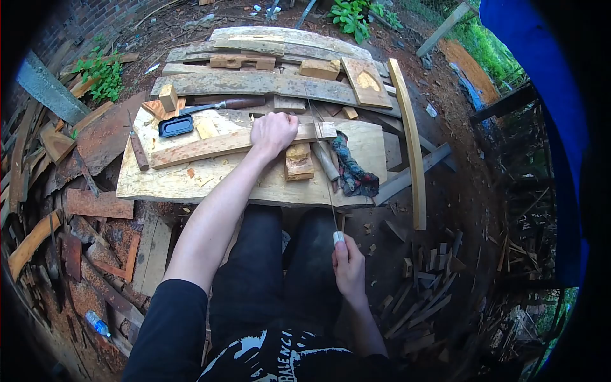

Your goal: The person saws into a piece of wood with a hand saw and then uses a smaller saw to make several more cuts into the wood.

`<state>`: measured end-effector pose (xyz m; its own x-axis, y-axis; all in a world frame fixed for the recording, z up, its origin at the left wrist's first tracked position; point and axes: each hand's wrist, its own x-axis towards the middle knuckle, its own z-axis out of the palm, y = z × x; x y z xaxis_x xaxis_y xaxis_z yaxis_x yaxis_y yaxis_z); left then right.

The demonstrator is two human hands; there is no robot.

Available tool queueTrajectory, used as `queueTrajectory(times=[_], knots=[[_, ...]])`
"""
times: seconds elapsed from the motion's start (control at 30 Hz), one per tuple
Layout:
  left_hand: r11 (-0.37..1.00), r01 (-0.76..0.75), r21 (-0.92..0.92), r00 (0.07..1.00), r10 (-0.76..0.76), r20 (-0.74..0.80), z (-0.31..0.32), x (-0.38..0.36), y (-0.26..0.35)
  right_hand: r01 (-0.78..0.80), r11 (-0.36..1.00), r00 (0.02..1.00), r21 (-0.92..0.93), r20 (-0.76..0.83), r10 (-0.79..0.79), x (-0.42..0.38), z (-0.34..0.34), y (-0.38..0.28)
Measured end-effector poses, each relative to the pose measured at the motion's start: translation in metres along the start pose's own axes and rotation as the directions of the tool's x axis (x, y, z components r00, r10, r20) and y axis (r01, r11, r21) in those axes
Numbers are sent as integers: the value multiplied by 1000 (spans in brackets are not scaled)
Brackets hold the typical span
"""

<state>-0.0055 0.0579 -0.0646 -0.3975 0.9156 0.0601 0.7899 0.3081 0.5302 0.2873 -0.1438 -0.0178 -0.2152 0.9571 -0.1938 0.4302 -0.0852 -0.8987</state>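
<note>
My left hand (275, 134) is closed over a long wooden strip (210, 148), pressing it down on the pale slab bench (248, 186). Under the strip's right part sits a short wooden block (298, 167). Low at the right, my right hand (349, 266) grips the whitish handle of a thin-bladed saw (331, 207). Its narrow blade, seen edge-on, runs up and away across the strip near the right end; whether its teeth are cutting in is too fine to tell. A round wooden handle (327, 163) and a crumpled dark cloth (355, 170) lie beside the blade.
Left on the bench are a wooden-handled pointed tool (138, 150), a black open case (175, 126) and a chisel (235, 102). Planks (254, 84) lie behind. A long curved board (409, 146) juts out at right. Offcuts (433, 299) litter the ground.
</note>
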Motion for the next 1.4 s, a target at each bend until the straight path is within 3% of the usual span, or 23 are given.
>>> queueTrajectory(times=[0.1,0.23,0.33,0.43,0.53,0.67,0.77,0.87,1.1,1.17,1.3,1.37,1.4], knots=[[1000,-27,-9,1000,27,5,1,0,-1,-81,995,997,66,20,80,27,4,-14],[999,-40,-7,999,40,22,4,3,-5,21,989,1000,144,-8,-20,99,35,1],[1000,-1,-14,1000,1,20,-1,0,-2,114,989,993,95,-25,-112,145,56,11],[996,94,-14,995,-93,30,-8,-1,4,13,984,1000,178,12,-15,142,56,12],[993,115,-21,993,-114,40,-9,-1,5,21,976,1000,218,9,-23,105,47,21],[993,115,-13,993,-115,33,-6,1,4,-16,997,1000,73,16,15,24,18,29],[996,90,-7,995,-89,41,-5,1,3,-46,992,999,114,24,43,-20,-3,34],[1000,13,-4,999,-13,42,-8,-3,4,-115,983,993,144,51,108,-9,-1,23],[998,-69,-14,998,69,12,-2,-2,-2,61,993,998,97,-28,-58,128,48,-10],[1000,11,26,1000,-11,-3,-1,1,-1,-55,985,997,165,-39,63,138,51,-21],[998,53,20,998,-53,-35,-5,2,2,-47,965,998,256,43,37,100,39,10],[996,92,17,996,-91,-19,-1,2,1,31,987,998,156,48,-39,59,28,29],[996,84,10,996,-84,-19,-4,0,3,-15,988,998,153,56,6,35,20,36]])
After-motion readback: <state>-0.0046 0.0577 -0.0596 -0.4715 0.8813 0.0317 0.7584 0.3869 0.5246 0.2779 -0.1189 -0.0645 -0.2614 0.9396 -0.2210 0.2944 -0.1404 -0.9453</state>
